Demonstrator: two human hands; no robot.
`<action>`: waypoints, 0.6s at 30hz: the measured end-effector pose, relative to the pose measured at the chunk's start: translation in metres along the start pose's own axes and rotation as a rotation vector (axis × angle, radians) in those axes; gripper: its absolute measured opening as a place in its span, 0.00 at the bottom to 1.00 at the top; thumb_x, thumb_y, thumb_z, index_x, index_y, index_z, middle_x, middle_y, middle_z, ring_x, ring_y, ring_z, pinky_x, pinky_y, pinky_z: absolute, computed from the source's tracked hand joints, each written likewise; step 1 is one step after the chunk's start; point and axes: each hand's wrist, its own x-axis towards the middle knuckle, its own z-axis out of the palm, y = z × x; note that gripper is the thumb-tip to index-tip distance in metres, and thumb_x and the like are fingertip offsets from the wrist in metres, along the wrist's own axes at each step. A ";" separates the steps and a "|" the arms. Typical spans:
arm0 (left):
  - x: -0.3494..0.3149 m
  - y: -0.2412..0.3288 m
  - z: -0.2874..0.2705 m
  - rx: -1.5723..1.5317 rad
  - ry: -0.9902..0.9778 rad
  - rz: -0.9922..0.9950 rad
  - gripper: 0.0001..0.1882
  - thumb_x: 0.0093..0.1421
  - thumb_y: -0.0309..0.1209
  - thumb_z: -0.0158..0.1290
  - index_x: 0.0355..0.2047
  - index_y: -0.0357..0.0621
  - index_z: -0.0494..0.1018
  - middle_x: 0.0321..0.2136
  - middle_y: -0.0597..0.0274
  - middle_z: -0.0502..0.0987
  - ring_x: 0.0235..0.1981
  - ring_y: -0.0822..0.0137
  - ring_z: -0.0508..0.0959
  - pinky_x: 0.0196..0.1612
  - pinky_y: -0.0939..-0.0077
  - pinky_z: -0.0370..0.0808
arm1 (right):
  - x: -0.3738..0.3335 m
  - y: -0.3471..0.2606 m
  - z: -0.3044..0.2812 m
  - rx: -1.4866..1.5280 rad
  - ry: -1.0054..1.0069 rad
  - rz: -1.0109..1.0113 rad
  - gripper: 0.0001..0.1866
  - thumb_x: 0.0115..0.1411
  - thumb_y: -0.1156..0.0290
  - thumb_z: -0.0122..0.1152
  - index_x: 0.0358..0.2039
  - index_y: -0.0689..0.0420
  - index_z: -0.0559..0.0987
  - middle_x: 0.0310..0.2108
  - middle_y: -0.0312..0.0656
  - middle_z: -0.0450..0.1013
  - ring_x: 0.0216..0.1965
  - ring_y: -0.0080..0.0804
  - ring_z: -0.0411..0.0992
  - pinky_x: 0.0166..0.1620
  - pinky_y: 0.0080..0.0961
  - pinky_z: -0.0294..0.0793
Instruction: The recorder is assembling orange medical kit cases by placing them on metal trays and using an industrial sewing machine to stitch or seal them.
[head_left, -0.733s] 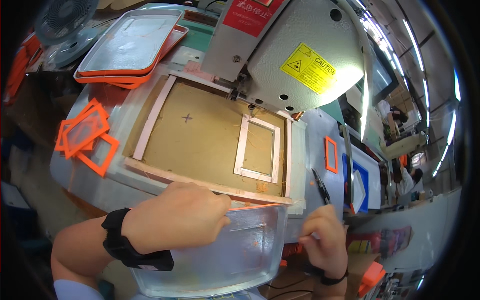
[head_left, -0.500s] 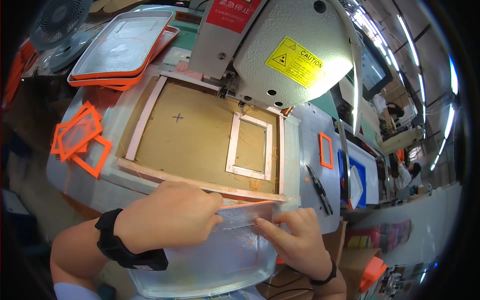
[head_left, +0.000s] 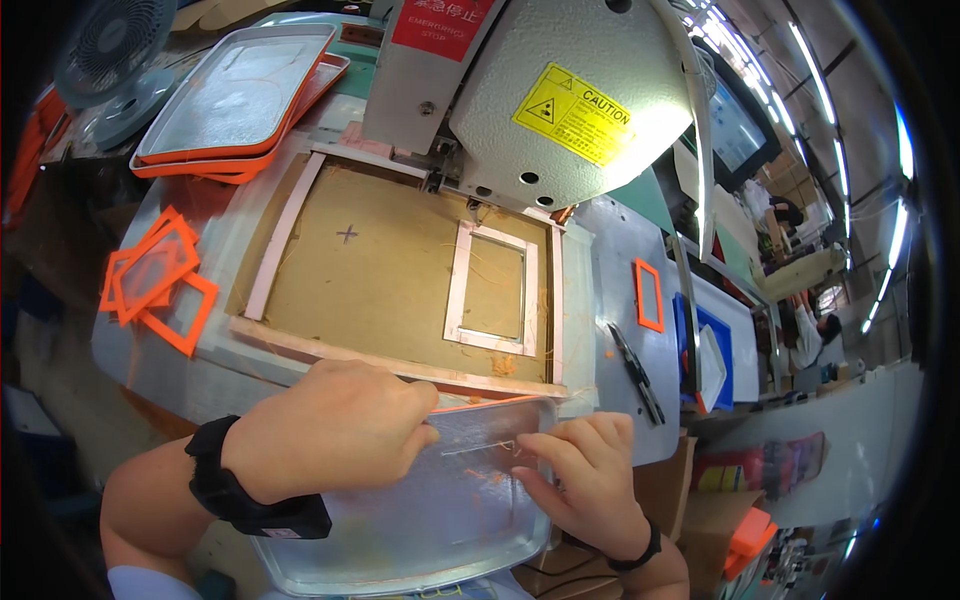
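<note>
A clear plastic tray (head_left: 400, 540) with an orange edge lies in front of my body, below the machine bed. My left hand (head_left: 335, 430) is closed on its far edge, fingers curled under and out of sight. Over the tray's right part is my right hand (head_left: 585, 480), its thumb and index fingertips apart. Bits of orange thread (head_left: 506, 447) lie by the index fingertip, and more scraps are scattered on the tray. Just beyond both hands sits a brown board (head_left: 390, 270) edged with pale strips, carrying a small white rectangular frame (head_left: 458, 290).
The sewing machine head (head_left: 570, 110) overhangs the board. Orange frames (head_left: 190, 320) are piled at left, below stacked orange-rimmed trays (head_left: 235, 90) and a fan (head_left: 120, 45). Black tweezers or snips (head_left: 637, 372) and a single orange frame (head_left: 660, 298) rest at right.
My right hand has let go of the tray's far edge, and its thumb has drawn down away from the index finger. My left hand keeps its hold. The view has shifted slightly.
</note>
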 end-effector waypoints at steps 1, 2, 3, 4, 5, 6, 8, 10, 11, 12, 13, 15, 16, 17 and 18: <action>0.001 0.000 0.000 0.003 0.006 0.006 0.13 0.59 0.36 0.57 0.28 0.36 0.76 0.19 0.44 0.76 0.24 0.43 0.79 0.32 0.53 0.75 | 0.003 -0.002 0.003 -0.011 0.019 0.020 0.14 0.43 0.74 0.73 0.32 0.51 0.80 0.31 0.30 0.73 0.32 0.31 0.68 0.45 0.32 0.59; 0.001 0.000 0.000 0.005 0.011 0.010 0.13 0.59 0.36 0.57 0.28 0.36 0.76 0.19 0.44 0.76 0.24 0.43 0.79 0.32 0.53 0.75 | 0.005 -0.001 0.007 -0.059 0.031 -0.010 0.13 0.44 0.72 0.72 0.32 0.51 0.80 0.31 0.29 0.73 0.32 0.30 0.69 0.44 0.31 0.59; 0.001 0.000 0.000 0.007 0.015 0.015 0.13 0.59 0.36 0.57 0.28 0.36 0.76 0.19 0.44 0.76 0.25 0.43 0.79 0.33 0.53 0.75 | 0.005 0.002 0.012 -0.106 0.044 -0.039 0.13 0.46 0.69 0.72 0.33 0.51 0.80 0.31 0.29 0.72 0.32 0.29 0.69 0.44 0.31 0.58; 0.001 0.001 0.000 0.007 0.004 0.010 0.13 0.59 0.36 0.56 0.28 0.36 0.76 0.19 0.44 0.76 0.25 0.43 0.79 0.33 0.53 0.75 | 0.005 0.005 0.016 -0.153 0.056 -0.068 0.12 0.47 0.67 0.72 0.33 0.50 0.80 0.30 0.28 0.72 0.33 0.28 0.69 0.43 0.30 0.57; 0.002 0.002 -0.001 0.006 -0.004 0.002 0.13 0.59 0.36 0.56 0.28 0.36 0.76 0.19 0.44 0.76 0.25 0.43 0.79 0.33 0.53 0.75 | 0.006 0.008 0.018 -0.145 0.069 -0.080 0.11 0.48 0.68 0.71 0.33 0.50 0.80 0.29 0.28 0.71 0.33 0.28 0.68 0.43 0.29 0.57; 0.002 0.002 -0.001 0.006 -0.013 -0.006 0.13 0.59 0.36 0.56 0.28 0.36 0.76 0.19 0.44 0.76 0.25 0.43 0.79 0.33 0.53 0.75 | 0.006 0.011 0.019 -0.136 0.081 -0.091 0.11 0.49 0.68 0.71 0.33 0.50 0.79 0.29 0.28 0.71 0.33 0.28 0.68 0.43 0.29 0.56; 0.001 0.000 -0.001 -0.002 -0.009 -0.008 0.12 0.59 0.36 0.56 0.29 0.36 0.76 0.19 0.44 0.76 0.25 0.43 0.79 0.33 0.53 0.75 | 0.003 0.018 0.016 -0.089 0.135 -0.056 0.10 0.51 0.69 0.70 0.33 0.51 0.79 0.31 0.31 0.71 0.34 0.30 0.69 0.43 0.30 0.57; -0.003 -0.002 -0.001 -0.021 -0.016 -0.024 0.12 0.59 0.36 0.56 0.30 0.37 0.76 0.20 0.44 0.77 0.26 0.43 0.79 0.33 0.53 0.75 | -0.006 0.025 0.004 -0.022 0.217 0.043 0.10 0.53 0.69 0.69 0.35 0.53 0.80 0.36 0.37 0.73 0.37 0.34 0.70 0.46 0.32 0.61; -0.002 -0.002 -0.004 -0.025 -0.033 -0.029 0.12 0.59 0.36 0.56 0.31 0.37 0.77 0.21 0.44 0.77 0.27 0.43 0.79 0.34 0.53 0.74 | -0.009 0.021 0.001 0.034 0.183 0.090 0.12 0.53 0.68 0.69 0.38 0.55 0.80 0.41 0.41 0.72 0.39 0.36 0.70 0.47 0.34 0.63; -0.001 -0.002 -0.007 -0.029 -0.050 -0.034 0.12 0.59 0.36 0.56 0.32 0.37 0.77 0.22 0.44 0.77 0.28 0.44 0.79 0.34 0.53 0.74 | -0.012 0.017 -0.003 0.092 0.149 0.136 0.14 0.54 0.68 0.69 0.41 0.57 0.80 0.45 0.46 0.71 0.41 0.39 0.71 0.49 0.36 0.65; -0.002 -0.003 -0.009 -0.084 -0.020 -0.050 0.12 0.60 0.36 0.56 0.32 0.37 0.76 0.22 0.45 0.77 0.27 0.45 0.79 0.34 0.55 0.74 | -0.015 0.011 -0.008 0.150 0.116 0.181 0.17 0.55 0.68 0.69 0.44 0.58 0.80 0.50 0.50 0.69 0.43 0.41 0.71 0.50 0.38 0.67; -0.006 -0.006 -0.018 -0.173 0.056 -0.096 0.12 0.62 0.36 0.55 0.32 0.37 0.75 0.22 0.46 0.76 0.26 0.46 0.77 0.33 0.58 0.73 | -0.010 -0.002 -0.018 0.168 0.039 0.209 0.28 0.55 0.71 0.69 0.57 0.58 0.75 0.59 0.57 0.62 0.47 0.48 0.72 0.50 0.37 0.73; -0.006 -0.002 -0.026 -0.215 0.112 -0.145 0.12 0.63 0.35 0.55 0.33 0.37 0.74 0.22 0.47 0.75 0.25 0.49 0.75 0.33 0.61 0.73 | -0.008 -0.004 -0.020 0.218 0.042 0.226 0.30 0.55 0.73 0.69 0.59 0.57 0.74 0.59 0.56 0.62 0.47 0.48 0.72 0.49 0.35 0.74; -0.005 0.006 -0.036 -0.256 0.163 -0.183 0.11 0.64 0.34 0.54 0.34 0.37 0.74 0.22 0.48 0.74 0.24 0.52 0.74 0.33 0.63 0.72 | -0.007 -0.006 -0.021 0.263 0.051 0.251 0.32 0.54 0.74 0.69 0.61 0.56 0.73 0.59 0.56 0.62 0.46 0.48 0.73 0.47 0.34 0.74; -0.002 0.012 -0.043 -0.298 0.213 -0.219 0.11 0.65 0.34 0.53 0.35 0.36 0.73 0.22 0.50 0.73 0.24 0.55 0.73 0.33 0.66 0.71 | -0.002 -0.004 -0.020 0.183 0.143 0.290 0.30 0.55 0.81 0.66 0.59 0.56 0.73 0.52 0.54 0.68 0.40 0.46 0.75 0.42 0.33 0.76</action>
